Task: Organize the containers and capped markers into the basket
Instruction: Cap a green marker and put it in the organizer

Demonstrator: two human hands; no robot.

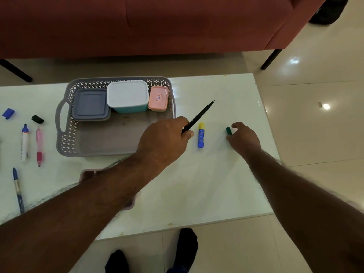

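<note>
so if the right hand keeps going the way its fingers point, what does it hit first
Most likely the small green cap: the right hand has its curled fingers reaching left around it, apparently just touching. Beyond that lies the blue glue stick with a yellow cap, though depth is hard to judge from this one view.

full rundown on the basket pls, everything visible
The basket is a grey rectangular plastic tray with low lattice-perforated walls, a solid floor and a cut-out handle on its left end. It sits flat on the white table, left of centre. Three lidded containers line its far side: a flat grey one, a taller white-lidded teal one and a small pink one. The near half of its floor is bare. The left hand, holding a black pen, covers its near right corner.
</note>
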